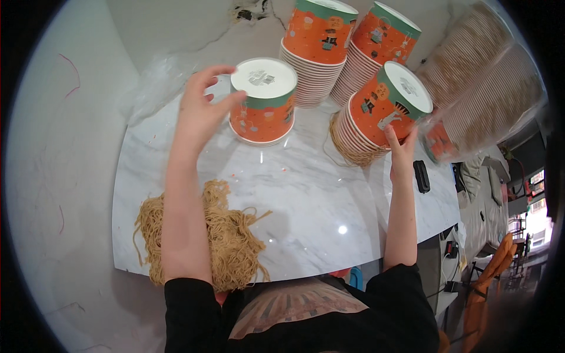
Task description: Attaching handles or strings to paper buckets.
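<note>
My left hand is beside an upside-down orange-and-green paper bucket, thumb and fingers apart near its white base; I cannot tell whether the fingertips touch it. To the right, my right hand grips the side of a tilted stack of upside-down paper buckets, thumb in front and some fingers hidden. Loops of tan cord hang around the rims at the lower end of that stack. Beneath my left forearm lies a big tangled heap of tan cord.
Two taller stacks of nested buckets stand at the back. Long plastic-wrapped sleeves of buckets lean at the far right. A small black object lies near the right edge of the marble-patterned table. Crumpled clear plastic rests at the back left.
</note>
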Tool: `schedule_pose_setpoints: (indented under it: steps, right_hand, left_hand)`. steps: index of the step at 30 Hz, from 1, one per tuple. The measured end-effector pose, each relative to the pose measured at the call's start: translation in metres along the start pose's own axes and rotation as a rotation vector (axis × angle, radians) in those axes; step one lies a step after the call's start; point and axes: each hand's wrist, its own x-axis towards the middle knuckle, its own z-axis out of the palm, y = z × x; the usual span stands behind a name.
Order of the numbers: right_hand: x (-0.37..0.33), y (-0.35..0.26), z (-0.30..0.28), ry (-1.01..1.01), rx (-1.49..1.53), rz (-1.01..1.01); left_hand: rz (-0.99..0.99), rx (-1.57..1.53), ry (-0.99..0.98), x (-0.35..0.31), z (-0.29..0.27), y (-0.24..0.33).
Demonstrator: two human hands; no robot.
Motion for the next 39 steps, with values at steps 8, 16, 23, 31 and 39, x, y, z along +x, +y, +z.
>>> schedule_pose_setpoints:
  steps: [8,16,23,31,39]
  right_hand:
    - [-0.067,-0.003,0.047,0.186,-0.376,-0.989]
    - [-0.105,-0.038,0.123,-0.503,-0.472,-0.750]
    - [-0.077,0.005,0.165,-0.453,0.032,-0.044]
    - [-0.067,0.008,0.164,-0.422,0.547,0.259]
    - [-0.066,0.011,0.159,-0.470,0.629,0.446]
  left_hand:
    - [0.221,0.373,-0.057,-0.010,0.044,-0.002]
    - [0.342,0.437,0.030,-0.010,0.047,-0.016]
    - [0.265,0.109,0.133,-0.006,0.037,0.008]
    - [0.137,-0.036,0.125,-0.006,0.020,0.016]
    - [0.112,0.027,0.139,-0.006,0.017,0.020]
